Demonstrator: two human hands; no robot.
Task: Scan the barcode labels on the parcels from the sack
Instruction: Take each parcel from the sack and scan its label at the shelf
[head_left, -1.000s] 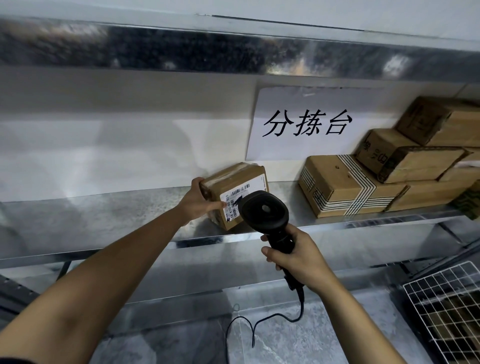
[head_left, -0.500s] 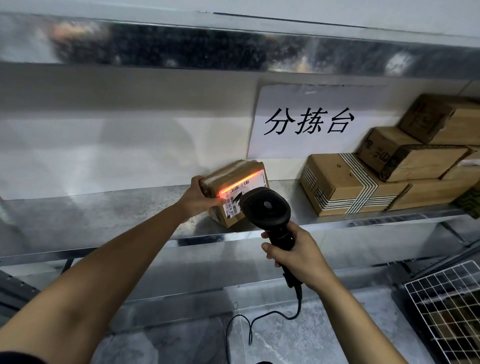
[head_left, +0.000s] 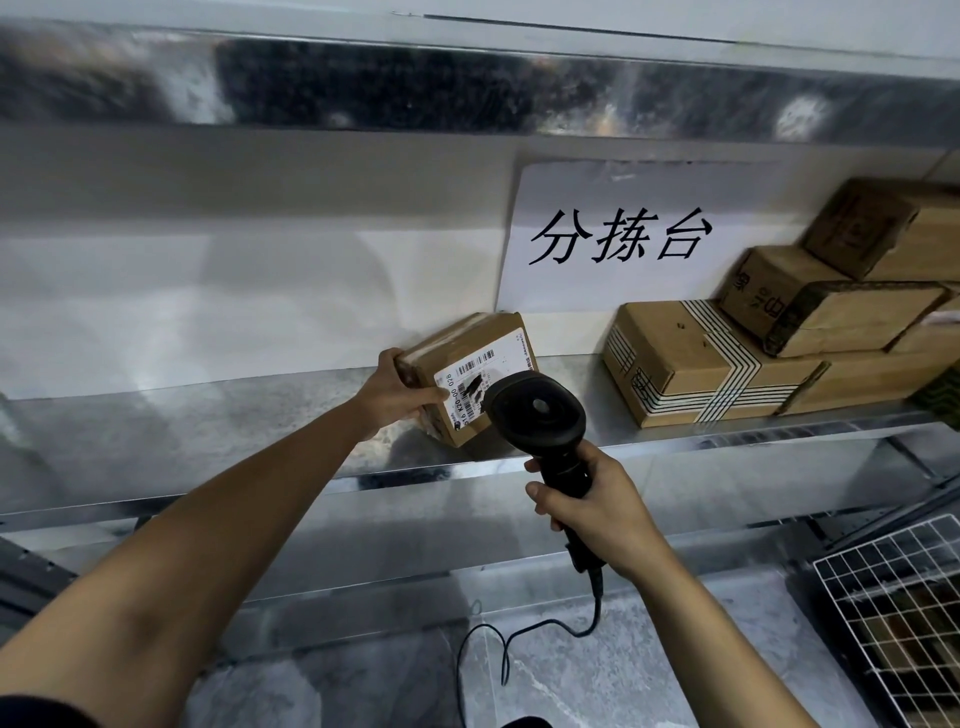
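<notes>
Your left hand (head_left: 397, 395) gripped parcel (head_left: 470, 376) on shelf (head_left: 218, 431) front edge; right hand (head_left: 597, 512) clutched barcode scanner (head_left: 537, 410), just right of label (head_left: 470, 382).

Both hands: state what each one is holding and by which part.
The left hand grips the small labelled parcel by its left end. The right hand grips the black barcode scanner by its handle.
</notes>
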